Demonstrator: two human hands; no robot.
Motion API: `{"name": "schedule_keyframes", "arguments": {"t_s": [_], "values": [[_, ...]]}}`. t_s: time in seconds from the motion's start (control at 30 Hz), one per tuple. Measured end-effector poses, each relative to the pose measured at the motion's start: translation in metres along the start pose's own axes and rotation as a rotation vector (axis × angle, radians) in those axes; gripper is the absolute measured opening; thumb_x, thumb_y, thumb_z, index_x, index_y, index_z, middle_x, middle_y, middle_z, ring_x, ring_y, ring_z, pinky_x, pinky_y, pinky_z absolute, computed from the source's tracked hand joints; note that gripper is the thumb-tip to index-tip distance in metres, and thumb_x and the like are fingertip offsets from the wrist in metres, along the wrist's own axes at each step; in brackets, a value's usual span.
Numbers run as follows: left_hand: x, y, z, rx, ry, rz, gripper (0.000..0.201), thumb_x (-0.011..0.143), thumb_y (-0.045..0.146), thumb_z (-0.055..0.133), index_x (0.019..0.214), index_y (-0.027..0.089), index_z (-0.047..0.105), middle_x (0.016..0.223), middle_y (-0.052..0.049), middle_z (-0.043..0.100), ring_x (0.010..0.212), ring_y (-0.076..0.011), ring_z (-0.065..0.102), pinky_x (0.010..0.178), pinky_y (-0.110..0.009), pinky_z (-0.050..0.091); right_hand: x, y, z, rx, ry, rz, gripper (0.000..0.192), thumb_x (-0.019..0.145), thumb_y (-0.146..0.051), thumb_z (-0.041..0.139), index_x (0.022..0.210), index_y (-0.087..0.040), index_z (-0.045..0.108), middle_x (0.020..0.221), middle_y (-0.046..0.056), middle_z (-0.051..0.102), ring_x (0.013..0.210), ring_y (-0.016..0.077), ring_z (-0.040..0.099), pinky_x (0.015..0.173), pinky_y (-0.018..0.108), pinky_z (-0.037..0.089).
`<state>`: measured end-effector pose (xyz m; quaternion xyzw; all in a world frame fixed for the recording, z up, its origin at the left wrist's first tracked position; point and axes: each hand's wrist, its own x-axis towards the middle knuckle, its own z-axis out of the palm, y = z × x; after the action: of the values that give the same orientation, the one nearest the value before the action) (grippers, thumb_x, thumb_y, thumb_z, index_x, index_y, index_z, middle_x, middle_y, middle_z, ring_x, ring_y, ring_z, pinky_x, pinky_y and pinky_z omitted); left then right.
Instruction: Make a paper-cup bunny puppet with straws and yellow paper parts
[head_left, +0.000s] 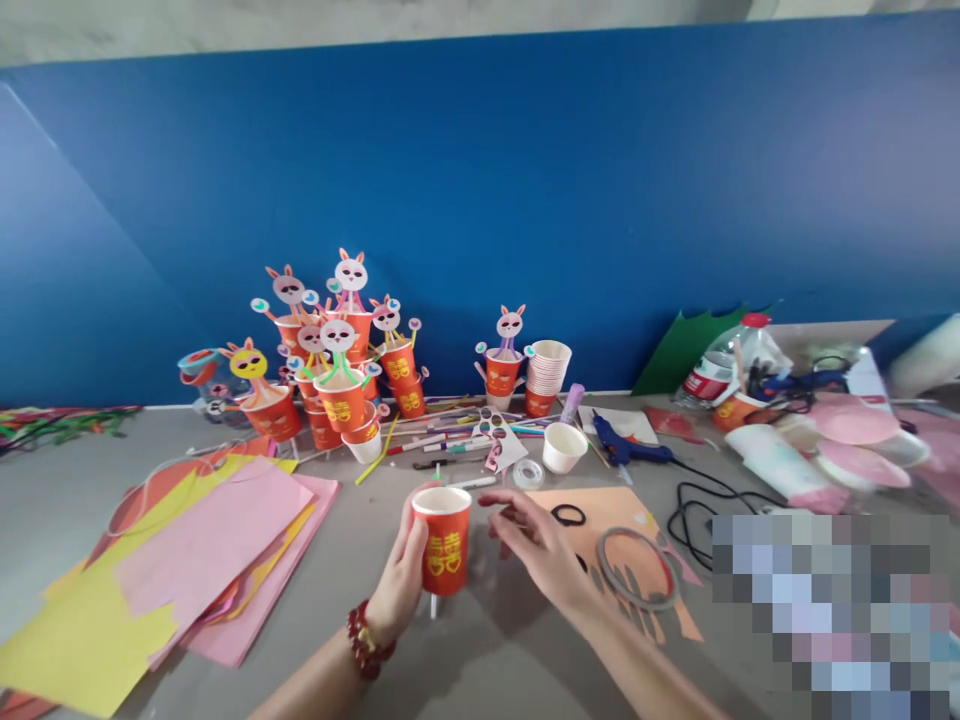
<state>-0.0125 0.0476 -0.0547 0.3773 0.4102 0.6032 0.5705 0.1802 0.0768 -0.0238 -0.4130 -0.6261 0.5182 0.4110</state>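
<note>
My left hand [401,575], with a red bead bracelet [366,640] at the wrist, is wrapped round the side of a red paper cup [444,545] printed with gold characters. The cup is upright, and a thin white stick [433,606] pokes out below it. A small green tip shows just behind its rim. To the right of the cup, my right hand [536,540] hovers with bent fingers apart and holds nothing that I can see. Beyond both hands, a white paper cup [564,448] and a tape roll [529,473] rest on the table.
Rabbit-faced cups [339,395] stand in a cluster at the back left, near a cup stack [548,375]. Coloured paper sheets [217,560] cover the left side. A blue glue gun [626,445], its black cord and orange paper [600,510] lie at right. Pens [450,445] lie mid-table.
</note>
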Motion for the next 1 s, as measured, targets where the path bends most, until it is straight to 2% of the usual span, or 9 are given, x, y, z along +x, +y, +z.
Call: {"name": "schedule_keyframes", "arguments": {"t_s": [0.1,0.17,0.27,0.4,0.57,0.67,0.77,1.0], "values": [[0.001,-0.008,0.001,-0.010,-0.023,-0.022,0.052,0.093,0.054,0.047,0.134,0.022,0.053,0.131,-0.009,0.063,0.131,-0.0255,0.050,0.112,-0.039,0.037,-0.012,-0.019,0.003,-0.069,-0.052,-0.046,0.039,0.091,-0.039,0.061,0.128,-0.027,0.057,0.115,0.007,0.065,0.086,0.0213,0.065,0.066,0.029,0.054],[0.000,-0.011,0.002,-0.076,-0.078,-0.046,0.052,0.095,0.051,0.045,0.139,0.024,0.049,0.141,-0.009,0.057,0.135,-0.0262,0.045,0.114,-0.041,0.034,-0.017,-0.025,0.005,-0.106,-0.053,-0.071,0.049,0.088,-0.037,0.065,0.134,-0.030,0.052,0.126,0.007,0.062,0.089,0.0229,0.066,0.069,0.032,0.056],[-0.003,-0.011,0.004,-0.141,-0.179,-0.090,0.054,0.094,0.043,0.049,0.146,0.028,0.041,0.148,-0.006,0.050,0.137,-0.0263,0.044,0.115,-0.041,0.032,-0.018,-0.023,0.005,-0.127,-0.033,-0.077,0.052,0.084,-0.036,0.070,0.133,-0.033,0.053,0.116,0.006,0.067,0.090,0.0258,0.066,0.074,0.036,0.057],[-0.007,-0.005,0.006,-0.196,-0.277,-0.159,0.061,0.091,0.035,0.057,0.149,0.032,0.035,0.147,-0.005,0.052,0.134,-0.0270,0.048,0.114,-0.040,0.034,-0.018,-0.012,0.001,-0.059,-0.008,0.000,0.044,0.086,-0.040,0.066,0.128,-0.029,0.058,0.111,0.007,0.069,0.096,0.0270,0.065,0.081,0.038,0.057],[-0.005,-0.002,0.008,-0.295,-0.288,-0.219,0.063,0.091,0.032,0.058,0.150,0.032,0.034,0.145,-0.006,0.053,0.132,-0.0293,0.049,0.110,-0.041,0.038,-0.018,-0.002,-0.003,0.025,-0.034,0.038,0.044,0.092,-0.045,0.059,0.131,-0.026,0.055,0.108,0.007,0.065,0.098,0.0242,0.063,0.084,0.036,0.057],[-0.005,0.000,0.008,-0.323,-0.296,-0.207,0.063,0.092,0.029,0.058,0.150,0.033,0.033,0.147,-0.006,0.051,0.133,-0.0300,0.048,0.108,-0.042,0.041,-0.015,0.002,-0.003,0.098,-0.068,0.044,0.045,0.093,-0.047,0.057,0.133,-0.026,0.053,0.105,0.006,0.063,0.097,0.0232,0.062,0.080,0.036,0.059],[-0.005,0.000,0.007,-0.331,-0.293,-0.178,0.064,0.091,0.026,0.058,0.150,0.033,0.034,0.146,-0.007,0.051,0.133,-0.0301,0.048,0.107,-0.041,0.042,-0.014,0.004,-0.003,0.120,-0.062,0.028,0.044,0.094,-0.046,0.056,0.133,-0.027,0.052,0.113,0.007,0.062,0.101,0.0229,0.061,0.080,0.035,0.059],[-0.004,-0.006,0.005,-0.454,-0.313,-0.249,0.054,0.091,0.028,0.056,0.144,0.026,0.045,0.135,-0.008,0.061,0.121,-0.0275,0.059,0.101,-0.039,0.047,-0.018,-0.002,0.002,-0.124,-0.018,-0.075,0.047,0.092,-0.041,0.060,0.136,-0.027,0.049,0.121,0.008,0.064,0.092,0.0199,0.065,0.080,0.032,0.057]]}}
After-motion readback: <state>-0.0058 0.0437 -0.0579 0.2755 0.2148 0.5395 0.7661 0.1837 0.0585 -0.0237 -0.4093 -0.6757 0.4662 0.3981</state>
